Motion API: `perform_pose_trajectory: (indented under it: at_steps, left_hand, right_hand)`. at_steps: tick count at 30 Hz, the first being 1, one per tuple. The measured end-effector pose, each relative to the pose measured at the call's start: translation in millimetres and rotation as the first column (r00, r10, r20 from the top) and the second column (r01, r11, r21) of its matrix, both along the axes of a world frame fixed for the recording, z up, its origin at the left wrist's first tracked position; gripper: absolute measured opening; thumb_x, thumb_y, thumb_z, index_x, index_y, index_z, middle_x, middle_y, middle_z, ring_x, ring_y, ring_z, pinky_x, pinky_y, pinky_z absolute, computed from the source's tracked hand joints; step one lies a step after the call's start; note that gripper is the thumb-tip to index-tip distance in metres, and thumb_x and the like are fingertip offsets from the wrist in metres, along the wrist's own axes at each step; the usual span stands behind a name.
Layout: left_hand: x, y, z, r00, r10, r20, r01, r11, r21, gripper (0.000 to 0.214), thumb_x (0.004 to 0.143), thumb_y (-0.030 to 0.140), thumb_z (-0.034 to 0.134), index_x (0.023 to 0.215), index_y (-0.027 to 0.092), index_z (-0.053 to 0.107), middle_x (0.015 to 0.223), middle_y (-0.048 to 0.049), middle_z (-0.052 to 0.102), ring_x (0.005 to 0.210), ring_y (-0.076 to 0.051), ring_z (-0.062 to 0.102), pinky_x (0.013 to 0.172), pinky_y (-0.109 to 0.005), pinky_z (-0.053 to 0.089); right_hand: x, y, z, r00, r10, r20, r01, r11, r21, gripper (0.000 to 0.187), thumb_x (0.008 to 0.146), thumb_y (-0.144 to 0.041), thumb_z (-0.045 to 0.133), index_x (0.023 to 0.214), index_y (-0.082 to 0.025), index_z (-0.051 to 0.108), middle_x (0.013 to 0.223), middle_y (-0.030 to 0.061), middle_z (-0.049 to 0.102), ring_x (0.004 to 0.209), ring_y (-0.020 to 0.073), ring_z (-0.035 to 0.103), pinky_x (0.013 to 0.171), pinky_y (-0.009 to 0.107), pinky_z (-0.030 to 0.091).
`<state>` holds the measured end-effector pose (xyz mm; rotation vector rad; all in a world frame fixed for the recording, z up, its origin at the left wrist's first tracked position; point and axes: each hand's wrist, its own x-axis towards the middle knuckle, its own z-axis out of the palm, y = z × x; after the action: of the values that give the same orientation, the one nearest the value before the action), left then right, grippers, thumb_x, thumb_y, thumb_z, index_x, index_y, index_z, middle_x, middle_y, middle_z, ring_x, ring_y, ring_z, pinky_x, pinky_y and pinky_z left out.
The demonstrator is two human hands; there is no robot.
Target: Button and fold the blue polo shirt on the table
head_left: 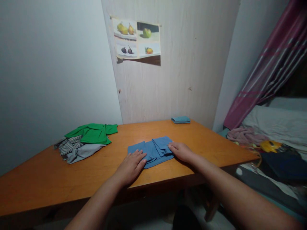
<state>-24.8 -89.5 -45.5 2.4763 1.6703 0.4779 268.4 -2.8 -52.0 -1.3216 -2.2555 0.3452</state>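
A blue garment [150,148] lies partly folded on the wooden table [117,172], near its front edge. Its left and right sides are turned inward, with creases along the middle; its exact kind is hard to make out. My left hand [132,166] rests flat on the garment's left part, fingers stretched out. At the right edge, my right hand [180,151] pinches the folded layer between thumb and fingers. The fingertips there are partly hidden.
Toward the table's left lies a loose pile with a green shirt [96,132], a striped cloth [72,145] and a grey cloth [85,151]. A folded blue-grey cloth [181,120] sits at the back right. Beyond the right edge is a bed with bedding [275,121].
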Motion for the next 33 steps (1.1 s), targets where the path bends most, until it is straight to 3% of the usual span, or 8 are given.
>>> perform_pose_trajectory:
  at_steps: [5, 10, 17, 22, 27, 30, 33]
  left_hand:
    - [-1.2, -2.0, -0.7, 1.0, 0.015, 0.014, -0.015, 1.0, -0.014, 0.059, 0.098, 0.058, 0.025, 0.143, 0.028, 0.048, 0.155, -0.0052, 0.038, 0.147, -0.023, 0.027, 0.12, -0.047, 0.015]
    - [-0.3, -4.8, -1.6, 1.0, 0.019, 0.021, -0.019, 1.0, -0.002, 0.062, 0.096, 0.06, 0.032, 0.147, 0.026, 0.043, 0.156, -0.0062, 0.036, 0.147, -0.024, 0.026, 0.12, -0.046, 0.015]
    - [-3.5, -2.8, -2.3, 0.999, 0.027, -0.023, -0.026, 0.999, 0.032, 0.058, 0.09, 0.046, 0.049, 0.145, 0.026, 0.046, 0.155, -0.0062, 0.039, 0.145, -0.025, 0.03, 0.12, -0.047, 0.018]
    - [-9.4, -0.7, 2.2, 1.0, 0.026, -0.013, -0.026, 0.999, 0.028, 0.057, 0.087, 0.032, 0.048, 0.143, 0.023, 0.049, 0.153, -0.007, 0.041, 0.144, -0.025, 0.032, 0.12, -0.046, 0.021]
    - [-12.3, 0.8, -0.8, 1.0, 0.024, 0.018, -0.025, 0.999, 0.032, 0.057, 0.086, 0.031, 0.049, 0.142, 0.024, 0.05, 0.153, -0.0067, 0.042, 0.145, -0.025, 0.032, 0.12, -0.047, 0.02]
    - [-14.5, 2.1, -3.2, 0.996, 0.022, 0.088, -0.023, 1.0, 0.016, 0.056, 0.089, 0.042, 0.05, 0.141, 0.024, 0.05, 0.153, -0.0068, 0.042, 0.144, -0.026, 0.032, 0.12, -0.048, 0.02]
    - [-17.4, 3.9, -4.4, 0.983, 0.022, 0.184, -0.022, 1.0, -0.005, 0.059, 0.091, 0.055, 0.045, 0.141, 0.025, 0.051, 0.152, -0.0067, 0.043, 0.143, -0.026, 0.034, 0.12, -0.049, 0.022]
  right_hand:
    - [4.8, 2.7, -15.8, 0.991, -0.039, -0.127, 0.044, 0.998, 0.035, 0.046, 0.098, -0.045, 0.038, 0.119, -0.018, 0.07, 0.129, 0.0106, 0.065, 0.125, 0.0248, 0.055, 0.107, 0.037, 0.039]
    - [8.0, -7.3, -13.3, 0.962, 0.017, -0.273, 0.002, 0.997, 0.072, 0.048, 0.098, -0.049, 0.039, 0.124, -0.02, 0.067, 0.131, 0.0099, 0.064, 0.13, 0.0242, 0.051, 0.109, 0.04, 0.038]
    - [4.1, -21.6, -6.6, 0.995, 0.065, -0.072, -0.058, 0.993, 0.1, 0.07, 0.078, -0.053, 0.067, 0.14, -0.021, 0.054, 0.142, 0.0113, 0.054, 0.134, 0.0298, 0.046, 0.112, 0.047, 0.033]
    - [0.9, -21.1, -6.3, 0.996, 0.069, -0.05, -0.062, 0.989, 0.136, 0.046, 0.086, -0.039, 0.058, 0.128, -0.022, 0.064, 0.13, 0.0082, 0.064, 0.12, 0.0251, 0.058, 0.107, 0.041, 0.04]
    - [0.0, -25.9, -1.4, 0.995, 0.083, -0.056, -0.073, 0.984, 0.165, 0.041, 0.089, -0.041, 0.055, 0.124, -0.024, 0.067, 0.126, 0.0074, 0.067, 0.117, 0.0261, 0.06, 0.104, 0.042, 0.041]
    - [1.9, -23.4, -1.7, 0.981, 0.115, -0.158, -0.097, 0.989, 0.116, 0.04, 0.093, -0.045, 0.048, 0.118, -0.023, 0.07, 0.12, 0.0065, 0.07, 0.11, 0.0261, 0.063, 0.099, 0.04, 0.045]
    - [5.3, -14.8, -5.2, 0.913, 0.124, -0.388, -0.122, 0.992, 0.029, 0.048, 0.096, -0.051, 0.039, 0.106, -0.018, 0.073, 0.107, 0.0062, 0.074, 0.099, 0.0251, 0.066, 0.09, 0.036, 0.048]
